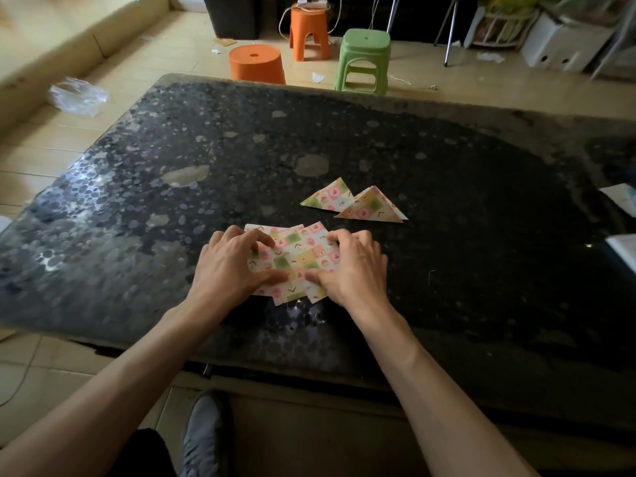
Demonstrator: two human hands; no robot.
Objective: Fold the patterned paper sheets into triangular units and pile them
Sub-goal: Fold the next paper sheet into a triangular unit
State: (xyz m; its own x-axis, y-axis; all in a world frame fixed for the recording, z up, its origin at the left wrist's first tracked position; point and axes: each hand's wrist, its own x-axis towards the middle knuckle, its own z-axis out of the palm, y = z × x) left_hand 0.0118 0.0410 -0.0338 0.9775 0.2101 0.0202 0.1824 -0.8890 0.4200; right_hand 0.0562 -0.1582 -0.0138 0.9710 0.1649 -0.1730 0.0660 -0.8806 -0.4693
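sheets (300, 251): fanned, gripped by left hand (234, 266) and right hand (354, 266)
triangles (354, 205): two done
step: likely freeing one sheet
next: diagonal fold

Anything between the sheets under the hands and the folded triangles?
Nothing. In the head view, only bare dark tabletop separates the flat patterned sheets from the two folded triangles.

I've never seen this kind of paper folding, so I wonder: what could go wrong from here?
The loose sheets lie fanned and overlapping under the left hand and right hand, so two might get lifted together, or a fold could come out crooked. The folded triangles only partly overlap on the glossy table; a nudge could slide them apart.
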